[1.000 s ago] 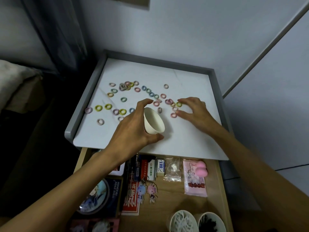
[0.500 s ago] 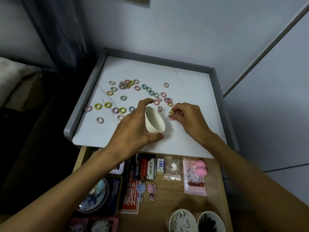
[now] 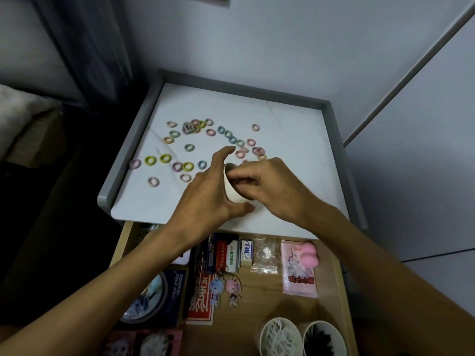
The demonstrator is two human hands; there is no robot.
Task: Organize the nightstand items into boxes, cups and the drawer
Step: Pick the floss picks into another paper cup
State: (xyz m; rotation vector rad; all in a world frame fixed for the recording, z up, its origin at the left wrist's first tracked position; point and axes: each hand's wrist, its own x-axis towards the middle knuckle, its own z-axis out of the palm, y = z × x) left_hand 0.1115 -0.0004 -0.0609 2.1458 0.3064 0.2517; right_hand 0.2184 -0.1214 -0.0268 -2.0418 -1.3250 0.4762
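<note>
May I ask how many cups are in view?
3. One cup, gripped by the left hand, is over the nightstand; a cup of white strands and a cup of black bits stand in the drawer's near right corner. More may be hidden.

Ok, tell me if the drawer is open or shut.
Open. The drawer is pulled out below the top, toward the person, and the keychains inside it are in plain view.
</note>
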